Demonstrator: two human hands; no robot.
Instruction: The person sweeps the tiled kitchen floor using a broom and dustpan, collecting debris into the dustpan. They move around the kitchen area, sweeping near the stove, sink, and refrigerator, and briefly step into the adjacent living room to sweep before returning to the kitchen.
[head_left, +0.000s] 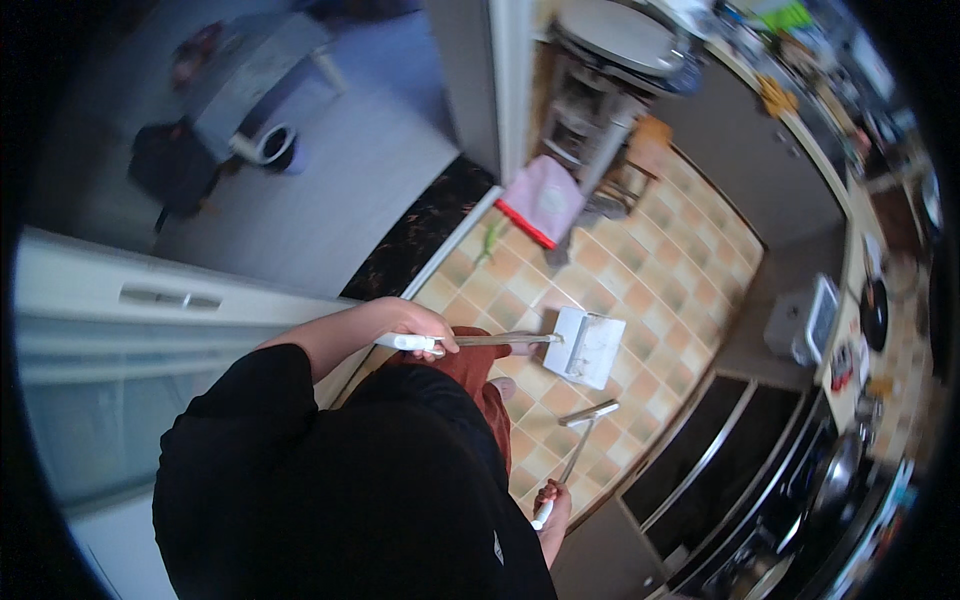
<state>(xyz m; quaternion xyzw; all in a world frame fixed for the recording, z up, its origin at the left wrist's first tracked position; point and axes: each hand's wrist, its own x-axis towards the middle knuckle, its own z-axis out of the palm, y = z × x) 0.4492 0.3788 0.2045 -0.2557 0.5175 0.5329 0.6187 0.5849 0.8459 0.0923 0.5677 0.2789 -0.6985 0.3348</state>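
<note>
My left hand (426, 330) is closed around the white-ended handle of a long-handled dustpan (585, 348). The pan is white and grey, bears some dark debris, and is at the tiled floor in front of my feet. Lower right, my right hand (553, 504) grips the white end of a second pole, which runs to a narrow broom head (589, 412) just below the dustpan in the picture. The broom head and the pan are apart. Both poles are thin and metallic-looking.
A pink cloth with a red edge (544, 199) hangs near a wooden stool (646, 150). A green scrap (490, 238) lies on the floor tiles (630, 262). Cabinets (750, 150) and a black oven front (712, 450) border the right; a sliding door (172, 296) stands left.
</note>
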